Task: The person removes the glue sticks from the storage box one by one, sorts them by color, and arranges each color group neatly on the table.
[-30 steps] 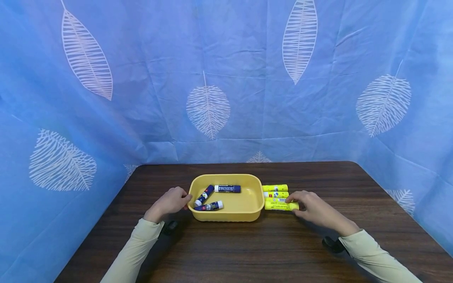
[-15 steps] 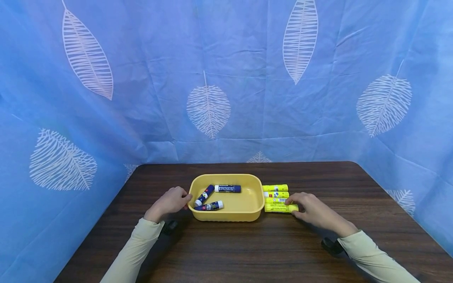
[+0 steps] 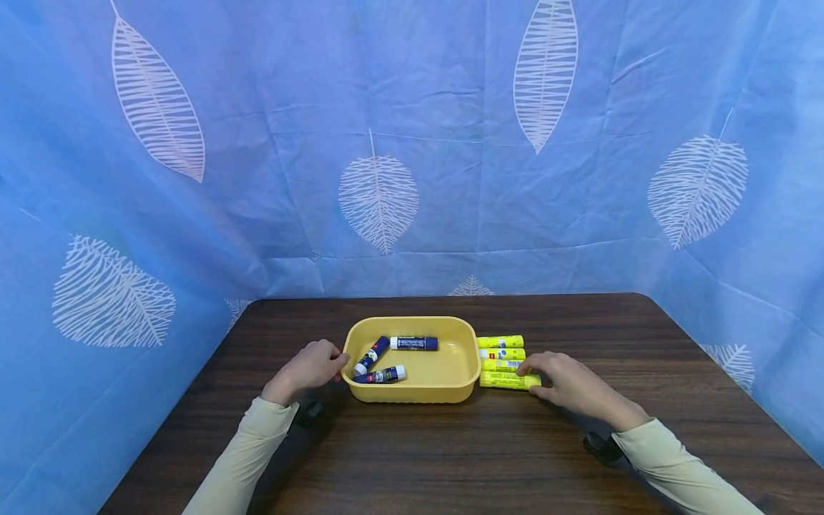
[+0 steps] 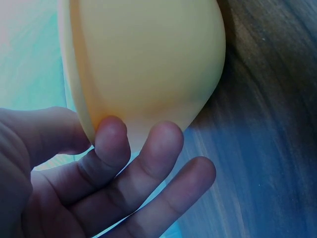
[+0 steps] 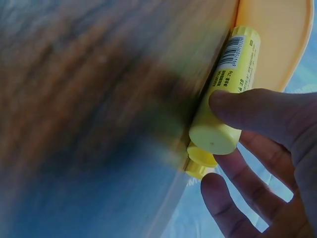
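A yellow plastic basket (image 3: 412, 395) stands in the middle of the table, with three dark-blue glue sticks (image 3: 415, 344) lying inside it. My left hand (image 3: 312, 368) pinches the basket's left rim between thumb and index finger; in the left wrist view the other fingers are beside its outer wall (image 4: 148, 59). Several yellow glue sticks (image 3: 502, 354) lie in a row against the basket's right side. My right hand (image 3: 569, 383) holds the nearest yellow glue stick (image 3: 505, 380) by its right end. In the right wrist view the thumb presses that stick (image 5: 223, 114), and part of the fingers is hidden behind it.
The dark wood-grain table (image 3: 412, 458) stretches around the basket and both forearms. A blue curtain (image 3: 450, 200) with white leaf prints hangs behind and at the sides. A dark strap-on device (image 3: 604, 447) sits at the right wrist.
The nearest yellow glue stick has shifted slightly toward me and now lies beside the row, uncovering more of the stick behind it. My right hand moved with it; the left hand and basket stayed put.
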